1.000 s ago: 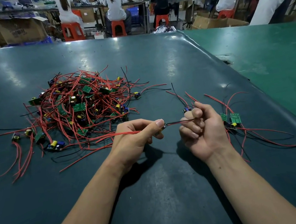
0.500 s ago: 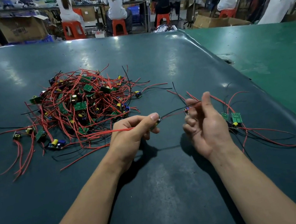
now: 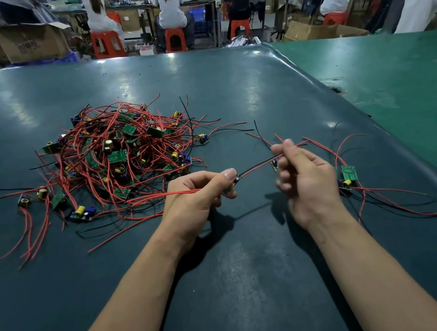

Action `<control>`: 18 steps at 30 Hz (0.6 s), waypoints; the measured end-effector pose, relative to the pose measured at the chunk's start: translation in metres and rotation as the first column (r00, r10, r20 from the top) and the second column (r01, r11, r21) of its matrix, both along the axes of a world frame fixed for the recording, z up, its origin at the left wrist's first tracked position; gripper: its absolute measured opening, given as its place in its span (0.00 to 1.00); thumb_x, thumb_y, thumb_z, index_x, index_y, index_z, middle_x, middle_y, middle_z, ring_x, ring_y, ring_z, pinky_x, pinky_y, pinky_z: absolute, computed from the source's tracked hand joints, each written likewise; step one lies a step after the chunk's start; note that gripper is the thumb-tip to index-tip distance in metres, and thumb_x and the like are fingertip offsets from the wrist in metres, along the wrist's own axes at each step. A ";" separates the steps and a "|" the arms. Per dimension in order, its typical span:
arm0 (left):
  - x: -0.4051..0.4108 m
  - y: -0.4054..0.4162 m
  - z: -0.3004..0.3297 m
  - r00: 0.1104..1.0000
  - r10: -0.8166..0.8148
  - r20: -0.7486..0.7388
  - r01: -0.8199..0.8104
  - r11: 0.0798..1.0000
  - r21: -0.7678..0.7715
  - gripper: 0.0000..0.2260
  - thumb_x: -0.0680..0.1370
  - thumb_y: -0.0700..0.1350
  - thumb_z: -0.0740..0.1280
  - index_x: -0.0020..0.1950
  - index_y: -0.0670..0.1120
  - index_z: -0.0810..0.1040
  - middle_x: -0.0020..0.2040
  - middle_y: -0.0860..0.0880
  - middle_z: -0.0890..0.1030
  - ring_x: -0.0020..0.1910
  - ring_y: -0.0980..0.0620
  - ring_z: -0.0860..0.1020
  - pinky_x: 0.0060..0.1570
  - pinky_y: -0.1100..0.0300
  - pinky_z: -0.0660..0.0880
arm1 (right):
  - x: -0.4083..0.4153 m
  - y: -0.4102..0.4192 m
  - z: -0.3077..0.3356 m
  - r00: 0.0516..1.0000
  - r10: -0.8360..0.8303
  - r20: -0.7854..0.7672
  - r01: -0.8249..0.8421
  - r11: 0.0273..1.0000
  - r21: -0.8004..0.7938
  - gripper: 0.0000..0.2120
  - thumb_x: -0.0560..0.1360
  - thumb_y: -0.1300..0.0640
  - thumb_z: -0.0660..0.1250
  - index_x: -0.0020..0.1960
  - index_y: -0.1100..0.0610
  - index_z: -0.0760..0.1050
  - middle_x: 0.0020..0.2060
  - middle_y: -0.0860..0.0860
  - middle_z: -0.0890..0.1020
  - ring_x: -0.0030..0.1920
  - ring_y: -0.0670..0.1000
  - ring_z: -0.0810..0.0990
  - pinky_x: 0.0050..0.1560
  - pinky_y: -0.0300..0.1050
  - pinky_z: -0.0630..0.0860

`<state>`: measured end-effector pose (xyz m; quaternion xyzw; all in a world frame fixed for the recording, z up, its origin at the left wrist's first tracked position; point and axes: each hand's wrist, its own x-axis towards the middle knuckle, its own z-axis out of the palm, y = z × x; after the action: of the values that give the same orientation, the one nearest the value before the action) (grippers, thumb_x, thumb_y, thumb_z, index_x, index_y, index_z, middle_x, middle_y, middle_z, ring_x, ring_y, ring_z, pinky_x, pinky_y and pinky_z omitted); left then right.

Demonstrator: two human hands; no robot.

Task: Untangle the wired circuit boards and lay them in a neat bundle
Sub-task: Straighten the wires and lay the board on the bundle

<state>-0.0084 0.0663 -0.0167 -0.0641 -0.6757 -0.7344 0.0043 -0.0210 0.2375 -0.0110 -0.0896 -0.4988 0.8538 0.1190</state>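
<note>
I am watching both hands working just above the dark teal desk. The left hand is pinching a small circuit board between thumb and curled fingers, with that board's red wires trailing left toward the heap. A black and red wire pair is stretching from this board up to the right hand, which is gripping wires with its fingers curled; a second small board is showing at the left edge of those fingers, and red wire ends are sticking out beyond them. I cannot tell exactly how many wires the right hand is holding.

The tangled pile of wired circuit boards is lying on the desk to the left, well apart from the hands, green boards and yellow components showing among red and black leads. A few stray boards are sitting at its left fringe. Just right of the right hand, a small sorted bundle is lying on the desk, its wires fanning toward the near right edge. Beyond it, a lighter green surface is adjoining the desk. People are sitting on red stools in the background.
</note>
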 end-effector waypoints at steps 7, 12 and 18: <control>0.001 0.001 -0.001 0.998 -0.037 -0.051 0.036 0.999 -0.017 0.10 0.71 0.51 0.73 0.33 0.49 0.84 0.31 0.48 0.82 0.28 0.59 0.71 0.30 0.71 0.67 | -0.007 0.004 -0.003 0.980 -0.196 -0.021 0.190 0.968 -0.164 0.19 0.82 0.57 0.60 0.33 0.59 0.73 0.20 0.46 0.66 0.19 0.43 0.62 0.19 0.34 0.56; 0.001 0.001 0.000 0.997 -0.014 -0.071 0.014 1.000 -0.001 0.11 0.68 0.55 0.74 0.32 0.49 0.82 0.29 0.50 0.80 0.27 0.58 0.70 0.30 0.69 0.67 | -0.006 0.004 -0.010 0.924 -0.358 -0.135 0.378 0.908 0.180 0.13 0.81 0.54 0.64 0.39 0.56 0.78 0.24 0.46 0.71 0.23 0.46 0.67 0.23 0.38 0.64; -0.004 0.002 0.001 0.994 0.109 0.007 -0.106 0.949 0.297 0.09 0.71 0.46 0.69 0.32 0.49 0.74 0.28 0.51 0.73 0.28 0.53 0.71 0.33 0.59 0.67 | 0.004 -0.002 -0.015 0.843 -0.356 -0.404 0.538 0.535 0.652 0.08 0.78 0.52 0.68 0.53 0.55 0.79 0.44 0.50 0.79 0.41 0.46 0.77 0.48 0.46 0.76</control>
<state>-0.0122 0.0680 -0.0154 -0.0292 -0.5602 -0.8258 0.0571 -0.0171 0.2357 -0.0260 -0.0621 -0.7455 0.5177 0.4151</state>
